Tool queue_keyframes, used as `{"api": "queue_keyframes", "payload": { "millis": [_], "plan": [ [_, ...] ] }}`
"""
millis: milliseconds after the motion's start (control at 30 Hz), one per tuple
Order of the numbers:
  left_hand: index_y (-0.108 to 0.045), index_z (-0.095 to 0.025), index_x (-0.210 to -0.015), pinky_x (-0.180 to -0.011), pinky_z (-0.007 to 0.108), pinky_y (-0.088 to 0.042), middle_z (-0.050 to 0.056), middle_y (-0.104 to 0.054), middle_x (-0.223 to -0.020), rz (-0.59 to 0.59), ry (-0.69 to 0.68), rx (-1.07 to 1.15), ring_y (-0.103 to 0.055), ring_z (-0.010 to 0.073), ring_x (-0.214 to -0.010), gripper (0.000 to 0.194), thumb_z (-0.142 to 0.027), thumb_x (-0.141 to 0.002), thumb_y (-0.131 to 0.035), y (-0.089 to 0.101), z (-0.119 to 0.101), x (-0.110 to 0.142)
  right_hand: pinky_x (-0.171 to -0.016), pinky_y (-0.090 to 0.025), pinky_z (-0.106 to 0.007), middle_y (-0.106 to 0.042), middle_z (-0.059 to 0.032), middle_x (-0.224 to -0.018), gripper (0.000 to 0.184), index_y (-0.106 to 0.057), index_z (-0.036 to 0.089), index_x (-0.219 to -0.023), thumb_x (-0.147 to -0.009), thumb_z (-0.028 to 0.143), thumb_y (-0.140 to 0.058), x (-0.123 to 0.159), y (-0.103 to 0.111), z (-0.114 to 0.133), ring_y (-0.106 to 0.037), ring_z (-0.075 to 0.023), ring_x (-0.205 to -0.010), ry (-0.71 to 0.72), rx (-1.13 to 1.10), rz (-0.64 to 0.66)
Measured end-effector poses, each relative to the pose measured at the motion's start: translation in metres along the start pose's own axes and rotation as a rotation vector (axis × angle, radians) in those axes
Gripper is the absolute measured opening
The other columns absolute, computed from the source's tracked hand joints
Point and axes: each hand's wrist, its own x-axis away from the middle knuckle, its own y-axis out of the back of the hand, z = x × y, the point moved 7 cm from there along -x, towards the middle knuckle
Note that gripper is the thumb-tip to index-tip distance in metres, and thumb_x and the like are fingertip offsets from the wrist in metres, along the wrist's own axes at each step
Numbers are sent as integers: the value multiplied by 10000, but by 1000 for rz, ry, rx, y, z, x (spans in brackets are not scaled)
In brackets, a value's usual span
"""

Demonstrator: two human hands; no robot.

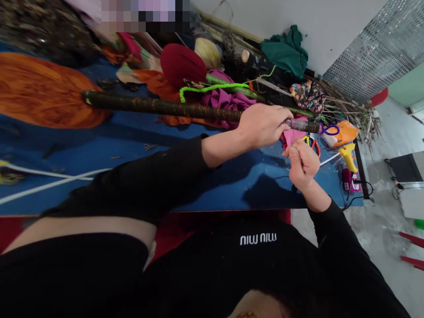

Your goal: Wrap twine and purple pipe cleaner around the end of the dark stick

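My left hand [260,126] is wrapped round a long dark stick [165,107], near its right end. A greyish wrapping covers the stick just past my fingers, and a purple pipe cleaner loop [330,129] sits at the tip. The stick's far left end rests against a bulging orange cloth bundle [43,90]. Below the wrapped end, my right hand [304,162] is closed in a pinch on a pink strip [293,137]; whether it is cloth or paper I cannot tell. Scissors [314,145] with red and yellow handles lie partly hidden behind that hand.
On the blue table [205,185] lie a yellow glue gun [348,157], an orange-and-white packet [342,134] and a purple box [351,180] with black cords. Cloth bundles, a green pipe cleaner [215,87] and twigs [347,104] crowd the back. Another person's body part appears top left.
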Motion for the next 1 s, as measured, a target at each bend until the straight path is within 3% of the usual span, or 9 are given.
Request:
{"api": "queue_keyframes", "payload": {
  "millis": [100, 233, 467, 867, 1000],
  "plan": [
    [-773, -218, -1362, -773, 393, -540, 137, -827, -1287, 34, -18, -50, -796, 336, -1109, 432, -376, -1054, -514, -7, 1, -2, -693, -576, -383, -694, -2, -724, 415, -684, 252, -791, -1132, 401, -499, -8, 1, 3, -670, -168, -689, 91, 33, 37],
    [-776, -196, -1327, -800, 381, -539, 132, -832, -1248, 69, -41, -53, -795, 324, -1120, 423, -351, -1056, -490, -13, 1, -2, -909, -628, -457, -789, -36, -914, 372, -766, 270, -891, -1129, 434, -532, -18, 19, 2, -771, -225, -981, 192, 111, -39],
    [-762, -211, -1378, -921, 395, -563, 105, -822, -1307, 117, -25, -2, -767, 314, -1237, 436, -324, -1041, -508, -12, 2, 1, -908, -694, -415, -721, -11, -940, 367, -755, 265, -915, -1134, 462, -536, -26, 37, -28, -764, -173, -907, 48, -100, -135],
    [-763, -196, -1343, -868, 398, -571, 113, -828, -1278, 130, -40, -56, -785, 336, -1210, 446, -285, -1014, -476, -15, -8, 6, -1109, -671, -499, -764, -38, -1160, 460, -700, 264, -909, -1125, 608, -484, -28, 24, -64, -766, -214, -1167, -148, -55, 69],
    [-698, -197, -1456, -818, 398, -568, 122, -822, -1324, 135, -20, -94, -796, 354, -1189, 494, -308, -1024, -486, -18, -11, 9, -1143, -652, -510, -767, -48, -1203, 468, -674, 265, -892, -1132, 603, -458, -27, 19, -72, -743, -221, -1208, -180, -7, 123]
  ]
}}
